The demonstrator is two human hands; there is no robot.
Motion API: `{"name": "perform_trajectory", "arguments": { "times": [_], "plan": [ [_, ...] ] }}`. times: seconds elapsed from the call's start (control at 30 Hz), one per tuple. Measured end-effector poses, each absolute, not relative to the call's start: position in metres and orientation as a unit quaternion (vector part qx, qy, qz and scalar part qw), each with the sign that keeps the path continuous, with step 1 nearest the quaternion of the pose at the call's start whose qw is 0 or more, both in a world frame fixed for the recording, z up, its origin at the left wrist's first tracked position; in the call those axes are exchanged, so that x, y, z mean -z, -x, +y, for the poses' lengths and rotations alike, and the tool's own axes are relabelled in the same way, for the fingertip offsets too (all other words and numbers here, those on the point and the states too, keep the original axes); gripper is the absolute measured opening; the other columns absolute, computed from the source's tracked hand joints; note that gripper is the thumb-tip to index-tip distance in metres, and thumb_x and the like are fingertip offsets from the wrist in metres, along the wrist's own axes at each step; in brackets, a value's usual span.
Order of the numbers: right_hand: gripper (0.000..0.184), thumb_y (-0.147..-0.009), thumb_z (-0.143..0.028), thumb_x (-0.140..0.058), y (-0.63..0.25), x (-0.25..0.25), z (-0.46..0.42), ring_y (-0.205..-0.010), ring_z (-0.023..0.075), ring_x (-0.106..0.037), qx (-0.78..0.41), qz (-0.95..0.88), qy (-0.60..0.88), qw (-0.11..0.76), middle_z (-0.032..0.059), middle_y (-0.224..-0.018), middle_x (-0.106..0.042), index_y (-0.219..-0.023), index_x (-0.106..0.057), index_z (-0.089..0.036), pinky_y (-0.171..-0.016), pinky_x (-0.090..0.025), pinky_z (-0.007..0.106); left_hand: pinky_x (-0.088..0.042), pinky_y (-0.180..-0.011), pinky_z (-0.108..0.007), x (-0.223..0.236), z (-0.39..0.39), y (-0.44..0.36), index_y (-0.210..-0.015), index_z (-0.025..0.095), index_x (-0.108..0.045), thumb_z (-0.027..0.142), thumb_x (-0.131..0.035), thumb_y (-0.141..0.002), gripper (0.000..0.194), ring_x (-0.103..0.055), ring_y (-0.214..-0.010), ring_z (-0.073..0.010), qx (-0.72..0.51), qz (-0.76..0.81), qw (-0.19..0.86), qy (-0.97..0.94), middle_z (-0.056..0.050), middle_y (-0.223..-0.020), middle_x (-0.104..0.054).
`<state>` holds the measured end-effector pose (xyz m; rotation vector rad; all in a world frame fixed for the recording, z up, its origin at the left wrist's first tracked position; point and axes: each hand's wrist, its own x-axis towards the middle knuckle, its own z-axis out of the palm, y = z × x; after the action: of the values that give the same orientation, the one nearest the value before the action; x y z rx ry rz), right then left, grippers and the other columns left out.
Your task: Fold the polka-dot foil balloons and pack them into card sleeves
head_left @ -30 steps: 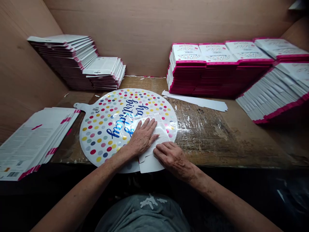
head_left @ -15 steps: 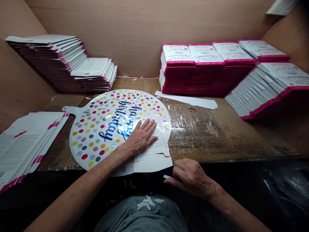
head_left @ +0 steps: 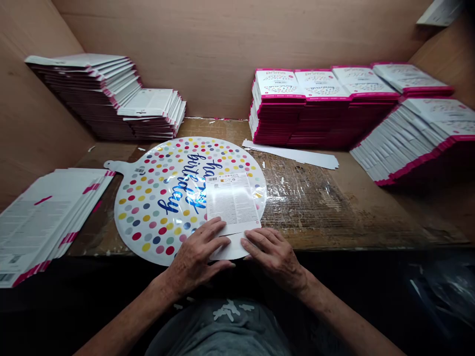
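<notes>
A white card envelope (head_left: 233, 202) with printed text and a barcode lies on a round foil balloon (head_left: 148, 212). The balloon is white with coloured dots and blue "happy birthday" lettering. At the near edge of the envelope is its plain white flap (head_left: 233, 247). My left hand (head_left: 200, 252) grips the flap's left side, fingers on top and thumb at the front edge. On the right side my right hand (head_left: 276, 254) presses its fingers over the flap's corner, its thumb hidden. The balloon's near edge reaches the table's front edge.
Printed envelopes lie fanned at the left (head_left: 48, 212), with a taller stack (head_left: 111, 94) behind. Pink-edged finished-looking packs (head_left: 319, 113) stand at the back right. White paper strips (head_left: 293, 155) lie on the taped table (head_left: 308, 207). Small white scraps (head_left: 230, 310) rest on my lap.
My left hand has slid from the envelope's middle down to its flap. My right hand has come up from below the table edge onto the flap; the small white strip it held is gone from it.
</notes>
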<state>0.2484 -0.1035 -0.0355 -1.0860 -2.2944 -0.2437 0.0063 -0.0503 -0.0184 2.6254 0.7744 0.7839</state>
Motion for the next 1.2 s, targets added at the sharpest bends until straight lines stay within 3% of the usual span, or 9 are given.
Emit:
{"name": "perform_trajectory", "arguments": {
  "times": [0.07,0.2,0.3,0.37,0.53,0.63,0.73,1.07,1.2],
  "plan": [
    [0.023,-0.101,-0.027,-0.048,-0.242,0.032,-0.096,-0.09,0.0188,-0.064,0.037,-0.837,0.458,0.296,0.0082,-0.096,-0.072,-0.095,-0.069,-0.018,-0.084,-0.051,0.034,-0.05,-0.102,-0.042,0.02,-0.05,-0.013,-0.095,0.018,-0.07,0.031,-0.058,-0.092,0.017,-0.057,-0.124,-0.026,-0.282,0.299,0.14,-0.901,-0.012,-0.121,-0.066],
    [0.032,-0.102,-0.035,-0.044,-0.232,0.028,-0.082,-0.088,0.0212,-0.065,0.011,-0.777,0.562,0.284,0.0131,-0.098,-0.07,-0.096,-0.067,-0.014,-0.079,-0.053,0.034,-0.054,-0.089,-0.041,0.026,-0.039,-0.035,-0.071,0.017,-0.065,0.028,-0.052,-0.094,0.028,-0.065,-0.105,-0.0271,-0.272,0.453,0.069,-0.846,-0.013,-0.103,-0.071],
    [0.05,-0.099,-0.05,-0.044,-0.24,0.032,-0.088,-0.113,0.0303,-0.059,0.082,-0.823,0.502,0.254,0.0202,-0.124,-0.063,-0.12,-0.062,-0.009,-0.095,-0.048,0.046,-0.052,-0.088,-0.05,0.037,-0.036,-0.044,-0.091,0.012,-0.066,0.038,-0.056,-0.091,0.028,-0.061,-0.113,-0.0363,-0.265,0.546,0.005,-0.795,-0.023,-0.129,-0.061],
    [0.044,-0.097,-0.046,-0.051,-0.249,0.036,-0.099,-0.11,0.0282,-0.06,0.102,-0.852,0.446,0.254,0.0164,-0.12,-0.067,-0.121,-0.063,-0.011,-0.095,-0.048,0.044,-0.048,-0.093,-0.055,0.039,-0.04,-0.045,-0.108,0.011,-0.062,0.047,-0.061,-0.087,0.042,-0.056,-0.121,-0.0404,-0.282,0.568,0.02,-0.773,-0.026,-0.141,-0.052],
    [0.024,-0.092,-0.015,-0.062,-0.252,0.031,-0.111,-0.09,0.0186,-0.065,0.121,-0.81,0.442,0.366,0.0083,-0.099,-0.074,-0.116,-0.066,-0.017,-0.08,-0.053,0.031,-0.054,-0.088,-0.047,0.013,-0.057,-0.044,-0.113,0.014,-0.06,0.057,-0.072,-0.072,0.061,-0.067,-0.102,-0.0334,-0.359,0.61,0.317,-0.631,-0.017,-0.112,-0.07],
    [0.022,-0.095,-0.017,-0.059,-0.236,0.023,-0.095,-0.094,0.0193,-0.064,0.121,-0.794,0.442,0.4,0.0079,-0.103,-0.073,-0.116,-0.066,-0.021,-0.085,-0.052,0.034,-0.058,-0.071,-0.036,-0.004,-0.057,-0.046,-0.105,0.012,-0.065,0.057,-0.073,-0.07,0.057,-0.072,-0.08,-0.0267,-0.367,0.573,0.569,-0.462,-0.012,-0.092,-0.075],
    [0.019,-0.097,-0.031,-0.057,-0.216,0.017,-0.072,-0.093,0.0211,-0.063,0.107,-0.794,0.462,0.381,0.0089,-0.101,-0.072,-0.108,-0.068,-0.019,-0.087,-0.049,0.037,-0.057,-0.064,-0.031,-0.006,-0.047,-0.047,-0.099,0.01,-0.068,0.049,-0.08,-0.065,0.054,-0.072,-0.071,-0.0236,-0.425,0.521,0.663,-0.329,-0.012,-0.09,-0.075],
    [0.008,-0.088,-0.018,-0.062,-0.163,-0.022,-0.002,-0.063,0.0161,-0.058,-0.061,-0.857,0.501,0.109,0.0034,-0.076,-0.064,-0.08,-0.06,-0.018,-0.054,-0.037,0.026,-0.057,-0.061,-0.029,-0.002,-0.025,-0.021,-0.094,0.016,-0.07,0.047,-0.079,-0.067,0.042,-0.071,-0.076,-0.0251,-0.5,0.569,0.538,-0.37,-0.008,-0.081,-0.075],
    [0.02,-0.096,-0.027,-0.055,-0.157,-0.02,0.007,-0.059,0.0115,-0.057,-0.139,-0.847,0.436,0.27,0.0003,-0.073,-0.063,-0.077,-0.056,-0.02,-0.052,-0.039,0.022,-0.057,-0.059,-0.027,-0.005,-0.003,0.009,-0.094,0.016,-0.069,0.052,-0.074,-0.073,0.042,-0.071,-0.073,-0.0227,-0.515,0.557,0.524,-0.388,-0.007,-0.083,-0.074]
  ]
}}
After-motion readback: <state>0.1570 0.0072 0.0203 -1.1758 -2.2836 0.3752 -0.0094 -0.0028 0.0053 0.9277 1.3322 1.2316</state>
